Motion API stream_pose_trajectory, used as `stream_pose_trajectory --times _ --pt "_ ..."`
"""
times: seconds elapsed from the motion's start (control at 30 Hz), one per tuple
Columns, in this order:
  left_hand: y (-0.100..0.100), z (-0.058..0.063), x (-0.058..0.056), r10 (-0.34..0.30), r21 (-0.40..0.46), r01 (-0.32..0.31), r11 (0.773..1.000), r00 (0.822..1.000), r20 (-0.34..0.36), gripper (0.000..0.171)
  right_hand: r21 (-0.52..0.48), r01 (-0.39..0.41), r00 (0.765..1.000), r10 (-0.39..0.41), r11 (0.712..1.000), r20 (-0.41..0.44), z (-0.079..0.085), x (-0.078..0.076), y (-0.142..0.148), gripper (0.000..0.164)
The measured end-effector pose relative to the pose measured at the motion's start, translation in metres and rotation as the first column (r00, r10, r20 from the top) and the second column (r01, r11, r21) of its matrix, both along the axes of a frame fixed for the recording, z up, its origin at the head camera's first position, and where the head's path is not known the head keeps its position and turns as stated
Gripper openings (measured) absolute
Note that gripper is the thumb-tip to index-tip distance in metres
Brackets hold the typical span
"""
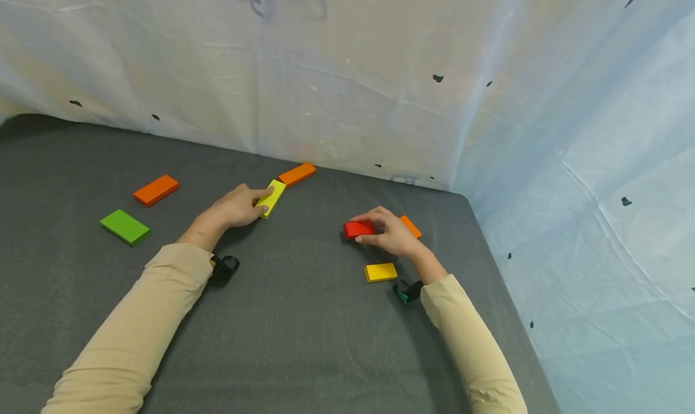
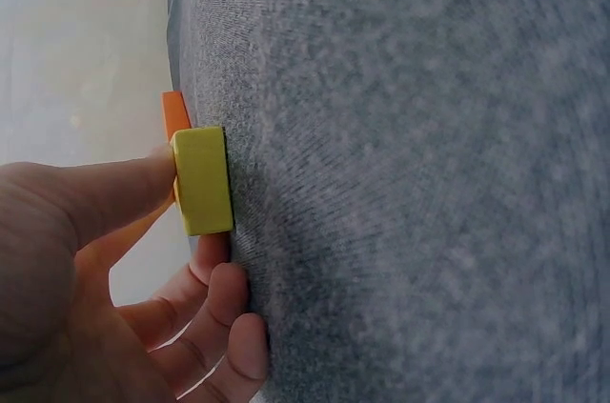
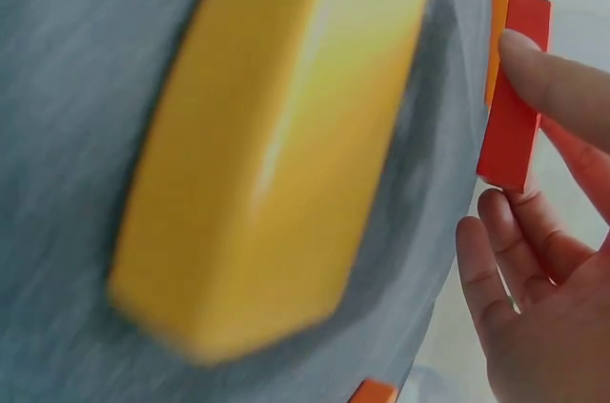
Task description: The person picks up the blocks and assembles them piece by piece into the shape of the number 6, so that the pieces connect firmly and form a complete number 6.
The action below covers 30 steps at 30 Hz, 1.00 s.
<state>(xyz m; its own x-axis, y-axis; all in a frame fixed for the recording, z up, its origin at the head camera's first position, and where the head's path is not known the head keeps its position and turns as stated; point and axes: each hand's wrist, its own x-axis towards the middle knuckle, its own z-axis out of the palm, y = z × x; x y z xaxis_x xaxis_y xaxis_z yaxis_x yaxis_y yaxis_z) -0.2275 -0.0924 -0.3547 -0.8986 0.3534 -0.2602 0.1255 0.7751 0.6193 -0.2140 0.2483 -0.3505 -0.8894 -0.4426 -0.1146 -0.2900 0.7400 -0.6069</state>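
With thumb and fingers, my left hand [image 1: 237,206] pinches a light yellow block [image 1: 272,198] near the back of the grey cloth. One end of that yellow block [image 2: 203,182] faces the camera in the left wrist view, with the thumb against its side. The far end lies close to an orange block [image 1: 297,174]; whether they touch I cannot tell. On the right, my right hand [image 1: 393,236] grips a red block [image 1: 355,229] between thumb and fingers. The right wrist view shows the red block [image 3: 518,98] slightly tilted, the thumb across its face.
A darker yellow block [image 1: 380,273] lies below my right hand, and an orange block [image 1: 411,226] sits partly hidden behind it. At left are another orange block [image 1: 156,190] and a green block [image 1: 125,227]. Pale sheeting [image 1: 347,82] hangs along the back and right side.
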Motion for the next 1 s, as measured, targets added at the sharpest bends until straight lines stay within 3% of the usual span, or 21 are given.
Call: stream_pose_trajectory --times 0.6,1.0 --pt "0.001 -0.002 -0.001 0.02 -0.008 -0.02 1.0 1.0 0.0 0.056 -0.073 -0.081 0.996 0.079 0.994 -0.028 0.004 -0.013 -0.055 0.042" --pt "0.002 -0.001 -0.001 0.019 -0.007 -0.019 1.0 1.0 -0.016 0.055 -0.032 -0.047 0.999 0.047 0.998 -0.012 -0.007 -0.018 -0.084 0.041"
